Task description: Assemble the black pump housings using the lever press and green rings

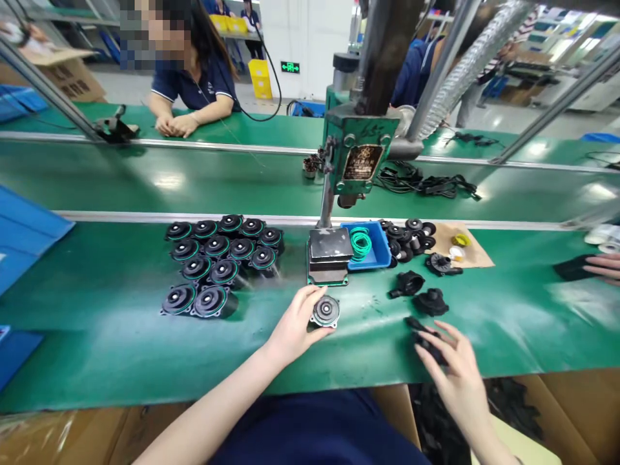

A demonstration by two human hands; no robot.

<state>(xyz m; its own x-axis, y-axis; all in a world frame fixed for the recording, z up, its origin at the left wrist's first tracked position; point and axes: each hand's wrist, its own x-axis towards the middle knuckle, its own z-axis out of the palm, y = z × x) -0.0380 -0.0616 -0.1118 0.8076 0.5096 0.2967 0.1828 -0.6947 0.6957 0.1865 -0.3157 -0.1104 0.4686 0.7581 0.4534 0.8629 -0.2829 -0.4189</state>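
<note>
My left hand [296, 326] grips a round motor body [326, 312] with a stepped dark top and small corner lugs, just in front of the press base. Fingers and thumb hold it from its left side. At the right, my right hand [453, 361] has its fingers curled round a black plastic pump cover [420, 333], partly hidden by them. Two more black covers, one with a side spout [407, 283] and one wider [431, 301], lie just beyond. Several similar motors [223, 271], with green rings on top, stand in rows to the left.
A green bench press [358, 152] rises at the centre over its metal block [330, 245]. Beside it sits a blue bin [380, 248] with green rings. Black discs [411, 239] and cardboard [477, 252] lie to the right. A co-worker [194, 84] sits opposite; another person's hand [603, 265] shows at far right.
</note>
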